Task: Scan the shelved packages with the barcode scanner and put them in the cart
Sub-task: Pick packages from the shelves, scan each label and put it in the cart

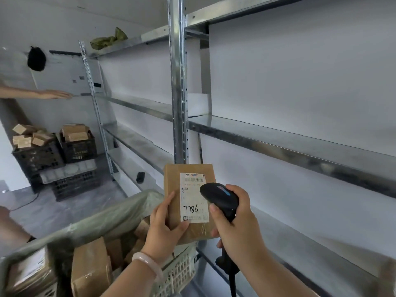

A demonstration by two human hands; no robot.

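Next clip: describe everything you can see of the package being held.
A small brown cardboard package, clear tape glinting near its lower end. A white label faces the camera: barcode at top, handwritten 7786 lower down. The left hand holds it upright over the cart, thumb on the label's lower corner, fingers along its left edge. The scanner in the right hand points at the label and hides part of its right side.

I'm seeing the scanner [222, 200] covering the right edge of the label [192, 202]. Its small print is coming through too fine to read, and the cable [233, 284] is running off the bottom edge.
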